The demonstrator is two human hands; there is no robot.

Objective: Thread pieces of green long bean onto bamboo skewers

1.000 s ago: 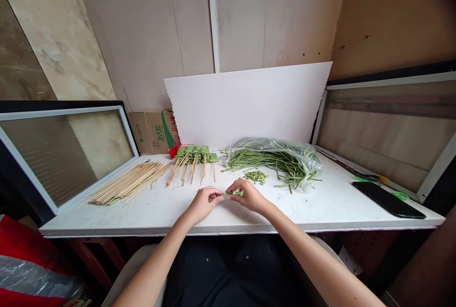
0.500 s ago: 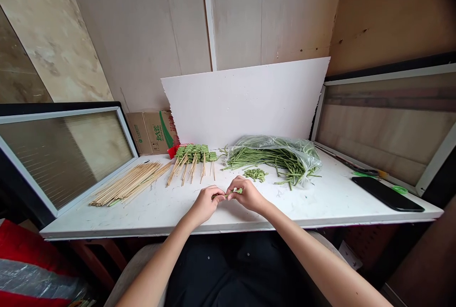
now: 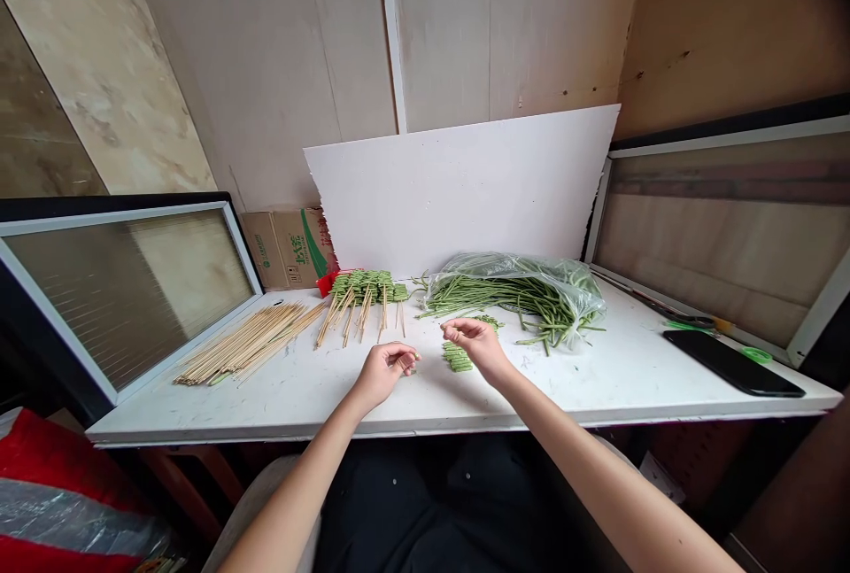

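My left hand (image 3: 383, 371) hovers low over the white table (image 3: 598, 383), fingers curled in a pinch on the end of a thin bamboo skewer. A short row of cut green bean pieces (image 3: 457, 358) sits just right of it, apparently threaded on that skewer. My right hand (image 3: 476, 344) is raised just above and behind those pieces. Its fingertips are pinched together, and what they hold, if anything, is too small to see. A small heap of cut bean pieces (image 3: 490, 321) lies right behind the right hand.
Bare bamboo skewers (image 3: 252, 341) lie fanned at the left. Finished bean skewers (image 3: 364, 294) rest at the back. A clear bag of long beans (image 3: 524, 294) is at the back right. A black phone (image 3: 734, 363) and scissors (image 3: 691, 322) lie at the right. A cardboard box (image 3: 287, 247) stands behind.
My hands were together on the skewer; now they have parted. The right hand rose and moved right and back, the left stayed low, and the row of bean pieces shows between them.
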